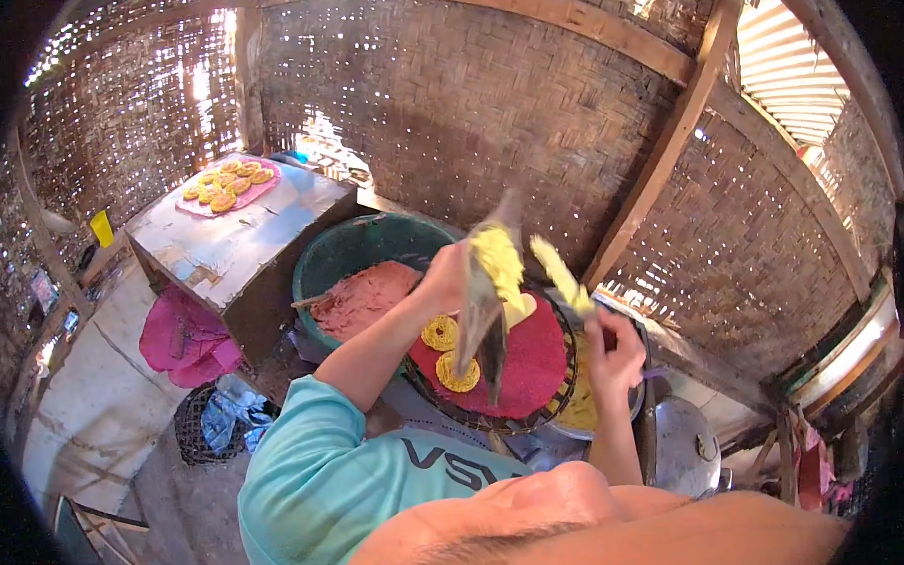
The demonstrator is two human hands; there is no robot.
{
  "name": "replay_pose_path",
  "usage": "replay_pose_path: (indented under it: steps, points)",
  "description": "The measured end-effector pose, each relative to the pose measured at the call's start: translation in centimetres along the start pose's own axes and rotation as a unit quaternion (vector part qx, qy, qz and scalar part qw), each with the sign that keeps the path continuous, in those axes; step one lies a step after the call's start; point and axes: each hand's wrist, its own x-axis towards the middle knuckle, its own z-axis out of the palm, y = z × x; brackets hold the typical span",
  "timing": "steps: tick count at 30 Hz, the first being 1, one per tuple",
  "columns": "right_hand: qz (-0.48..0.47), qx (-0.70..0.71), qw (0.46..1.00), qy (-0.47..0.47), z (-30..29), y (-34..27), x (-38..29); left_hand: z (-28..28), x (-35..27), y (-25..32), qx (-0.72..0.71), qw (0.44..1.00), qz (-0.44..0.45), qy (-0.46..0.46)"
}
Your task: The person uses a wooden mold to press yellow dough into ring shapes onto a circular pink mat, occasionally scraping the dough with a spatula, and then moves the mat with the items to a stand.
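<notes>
My left hand point(446, 277) grips a grey, cone-shaped bag point(482, 334), its wide mouth turned upward. Yellow dough point(499, 262) fills that mouth. To the right, my right hand point(617, 351) holds a spatula or spoon point(560, 275) thickly coated with the same dough, raised beside the bag and apart from it; motion blurs both. Below lies a round woven tray point(568, 398) lined with a red sheet point(537, 369). Two ring-shaped yellow dough pieces, one farther back point(440, 333) and one nearer point(457, 372), rest on its left part. A basin point(580, 409) with yellow dough stands partly under my right forearm.
Left of the tray, a green basin point(306, 276) contains pink dough point(367, 300) and a stick. Several yellow pieces point(228, 182) sit on a pink sheet atop a worn white table point(263, 229). Magenta sheets point(185, 337) hang below. A metal pot lid point(685, 446) is at right.
</notes>
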Motion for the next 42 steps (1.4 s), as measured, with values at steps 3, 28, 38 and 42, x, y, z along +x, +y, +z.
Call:
replay_pose_path:
  steps: [3, 28, 38, 42]
  points:
    - [-0.131, -0.074, 0.988, 0.029, 1.9, -0.8, 1.9, 2.8, 0.0, 1.1, -0.023, 0.999, 0.033, 0.008]
    - [0.267, 0.19, 0.936, -0.126, -4.3, 4.4, -2.5, -1.4, -0.4, -3.4, -0.369, 0.925, -0.011, -0.085]
    - [0.168, 0.003, 0.968, -0.184, -4.6, 6.5, -5.6, 0.6, 1.3, -0.4, -0.682, 0.718, 0.047, -0.129]
    - [0.43, 0.664, 0.545, -0.277, 2.4, -5.0, -6.1, 3.3, 1.4, 1.2, -0.685, 0.697, 0.162, -0.137]
